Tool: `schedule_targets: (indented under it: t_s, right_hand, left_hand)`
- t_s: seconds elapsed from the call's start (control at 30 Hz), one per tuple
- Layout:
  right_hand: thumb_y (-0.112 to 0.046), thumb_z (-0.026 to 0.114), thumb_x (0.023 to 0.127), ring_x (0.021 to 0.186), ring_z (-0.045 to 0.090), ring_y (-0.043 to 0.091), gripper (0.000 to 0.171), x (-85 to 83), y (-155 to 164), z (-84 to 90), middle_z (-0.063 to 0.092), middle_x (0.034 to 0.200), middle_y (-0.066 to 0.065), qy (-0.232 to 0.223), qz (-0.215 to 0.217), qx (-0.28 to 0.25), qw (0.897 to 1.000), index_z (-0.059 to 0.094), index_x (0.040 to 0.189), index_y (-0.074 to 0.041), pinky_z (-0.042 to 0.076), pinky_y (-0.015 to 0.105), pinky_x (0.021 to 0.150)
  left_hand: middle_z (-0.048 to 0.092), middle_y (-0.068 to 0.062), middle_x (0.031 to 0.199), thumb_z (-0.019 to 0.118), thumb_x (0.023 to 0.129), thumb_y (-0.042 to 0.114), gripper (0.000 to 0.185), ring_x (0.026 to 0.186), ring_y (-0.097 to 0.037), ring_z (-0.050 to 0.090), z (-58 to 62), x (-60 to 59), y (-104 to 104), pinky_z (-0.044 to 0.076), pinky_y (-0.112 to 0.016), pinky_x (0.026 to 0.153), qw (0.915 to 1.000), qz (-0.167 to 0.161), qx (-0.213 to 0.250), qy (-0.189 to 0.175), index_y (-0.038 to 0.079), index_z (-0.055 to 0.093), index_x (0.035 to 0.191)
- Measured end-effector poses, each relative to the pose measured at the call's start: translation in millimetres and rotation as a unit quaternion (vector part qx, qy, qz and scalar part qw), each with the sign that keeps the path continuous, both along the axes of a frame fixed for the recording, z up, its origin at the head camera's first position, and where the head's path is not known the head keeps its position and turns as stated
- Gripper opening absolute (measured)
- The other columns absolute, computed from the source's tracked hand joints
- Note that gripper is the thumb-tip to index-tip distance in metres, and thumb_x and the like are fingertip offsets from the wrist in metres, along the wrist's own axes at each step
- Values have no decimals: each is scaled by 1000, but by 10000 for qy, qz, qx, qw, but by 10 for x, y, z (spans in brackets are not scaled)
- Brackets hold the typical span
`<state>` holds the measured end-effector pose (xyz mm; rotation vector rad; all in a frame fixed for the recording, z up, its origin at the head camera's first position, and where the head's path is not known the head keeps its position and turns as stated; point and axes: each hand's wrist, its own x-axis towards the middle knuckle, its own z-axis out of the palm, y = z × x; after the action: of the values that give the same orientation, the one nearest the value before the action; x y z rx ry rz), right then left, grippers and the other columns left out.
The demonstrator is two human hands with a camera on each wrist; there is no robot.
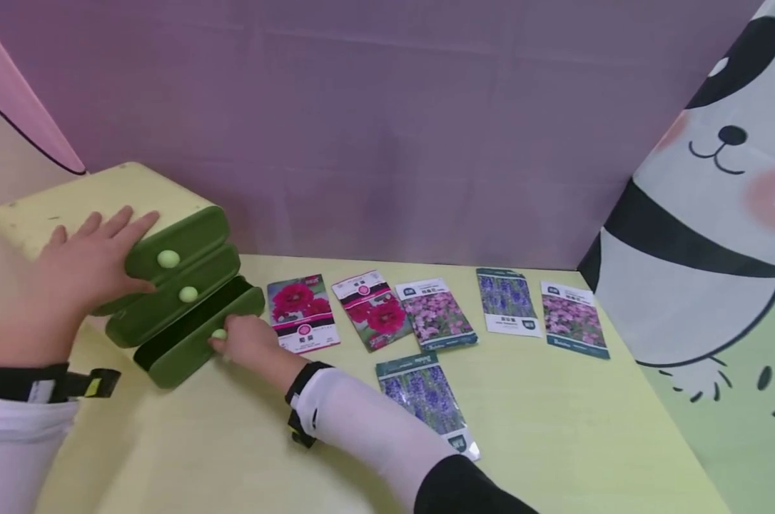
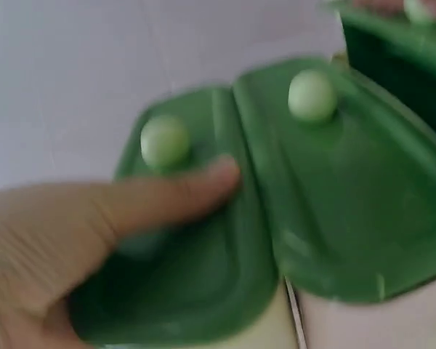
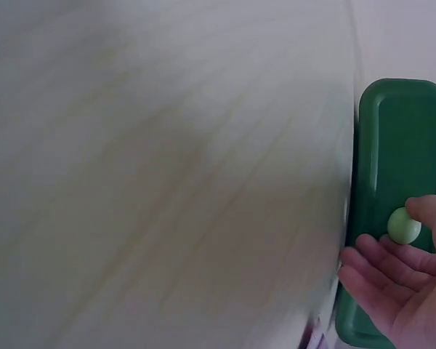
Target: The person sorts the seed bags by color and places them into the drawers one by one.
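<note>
Bottom drawer [image 1: 198, 343] of a small green cabinet [image 1: 124, 214] on the worktop [image 1: 554, 428] stands pulled out, long axis crosswise; inside unseen. Right hand [image 1: 249, 341] pinches its knob [image 1: 218, 334]; left hand [image 1: 82, 260] lies flat on the cabinet.

6 seed packets [image 1: 436, 312] crowd the right — table front [image 1: 554, 442] open.
</note>
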<state>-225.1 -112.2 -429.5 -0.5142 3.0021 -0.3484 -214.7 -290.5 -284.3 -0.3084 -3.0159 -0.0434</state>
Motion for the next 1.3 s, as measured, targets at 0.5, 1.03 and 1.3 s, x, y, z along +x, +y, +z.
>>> schedule_targets:
  t_s: [0.5, 1.03, 1.3]
  right_hand:
    - [-59, 50, 94, 68, 65, 8, 34, 240, 247, 65, 70, 87, -11, 361, 691, 1226, 9894, 65, 96, -29, 49, 25, 47]
    - [-57, 48, 95, 56, 59, 7, 47, 487, 496, 162, 62, 65, -9, 510, 1219, 1954, 9718, 56, 63, -23, 43, 25, 40]
    - [-56, 50, 95, 50, 52, 5, 50, 634, 655, 224, 52, 54, -11, 738, 1486, 2073, 9641, 48, 58, -23, 39, 23, 38]
  left_hand:
    - [4, -25, 159, 79, 76, 33, 114, 139, -58, 8, 25, -42, -108, 6, -77, 104, 9994, -51, 106, -316, 21, 0, 157]
    - [2, -23, 160, 79, 76, 35, 115, 140, -57, 6, -19, -64, -155, 4, -77, 104, 9995, -30, 175, -264, 24, -2, 157]
    - [3, -24, 160, 79, 76, 34, 115, 139, -58, 8, -5, -66, -131, 4, -76, 105, 9996, -10, 114, -252, 22, -2, 157]
